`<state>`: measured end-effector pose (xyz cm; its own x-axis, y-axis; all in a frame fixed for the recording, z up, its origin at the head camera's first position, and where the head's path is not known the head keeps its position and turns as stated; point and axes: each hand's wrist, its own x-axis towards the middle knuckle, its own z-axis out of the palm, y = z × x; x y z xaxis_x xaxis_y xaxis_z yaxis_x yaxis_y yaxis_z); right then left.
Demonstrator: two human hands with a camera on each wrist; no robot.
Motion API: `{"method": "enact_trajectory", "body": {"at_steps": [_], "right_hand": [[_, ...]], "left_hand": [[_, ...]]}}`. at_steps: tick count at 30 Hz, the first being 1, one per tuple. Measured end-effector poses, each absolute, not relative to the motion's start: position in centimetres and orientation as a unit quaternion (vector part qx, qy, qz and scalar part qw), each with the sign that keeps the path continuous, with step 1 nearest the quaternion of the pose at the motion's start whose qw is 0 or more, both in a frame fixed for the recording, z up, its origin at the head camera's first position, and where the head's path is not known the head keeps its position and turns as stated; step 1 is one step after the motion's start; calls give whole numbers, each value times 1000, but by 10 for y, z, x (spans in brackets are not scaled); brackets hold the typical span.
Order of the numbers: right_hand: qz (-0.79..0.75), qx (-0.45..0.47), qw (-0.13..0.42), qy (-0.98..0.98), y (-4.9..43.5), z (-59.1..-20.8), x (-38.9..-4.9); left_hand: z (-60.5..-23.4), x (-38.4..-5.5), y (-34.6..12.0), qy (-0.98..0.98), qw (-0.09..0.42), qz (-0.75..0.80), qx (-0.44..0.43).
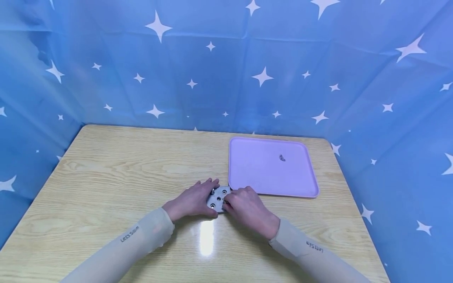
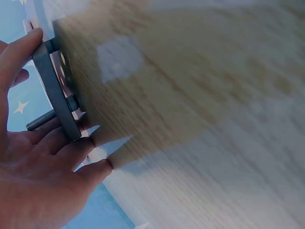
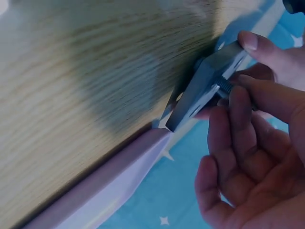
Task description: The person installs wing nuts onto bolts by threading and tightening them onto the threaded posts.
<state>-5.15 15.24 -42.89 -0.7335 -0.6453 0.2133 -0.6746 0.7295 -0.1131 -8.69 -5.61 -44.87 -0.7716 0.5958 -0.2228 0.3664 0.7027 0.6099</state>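
Note:
A square grey metal plate (image 1: 218, 205) with several holes lies on the table between both hands. My left hand (image 1: 194, 199) grips it by its edges, thumb on the near side and fingers on the far side. In the left wrist view the plate (image 2: 51, 86) stands raised on short dark feet, and a threaded bolt (image 2: 42, 119) sticks up from it beside the fingers. My right hand (image 1: 249, 210) pinches another bolt (image 3: 223, 86) between thumb and forefinger, its threaded end at the plate's upper face. The fingers hide the rest of that bolt.
A shallow purple tray (image 1: 262, 165) sits behind the right hand, its near left corner right by the plate. Small dark pieces (image 1: 282, 157) lie in the tray. A blue curtain (image 1: 226, 59) with white stars stands behind the wooden table (image 1: 141, 165).

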Motion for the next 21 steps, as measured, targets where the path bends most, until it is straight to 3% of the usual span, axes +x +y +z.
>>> {"method": "enact_trajectory", "body": {"at_steps": [5, 9, 14, 21], "right_hand": [[66, 354, 42, -932, 160, -422, -54], [73, 420, -10, -904, 174, -409, -59], [29, 508, 10, -861, 181, -401, -67], [6, 534, 27, -845, 178, -404, -71]], "left_hand": [[-449, -88, -57, 895, 205, 285, 273], [-449, -88, -57, 897, 213, 284, 264], [-446, -89, -58, 899, 221, 281, 253], [-450, -90, -55, 896, 220, 283, 261]]}}
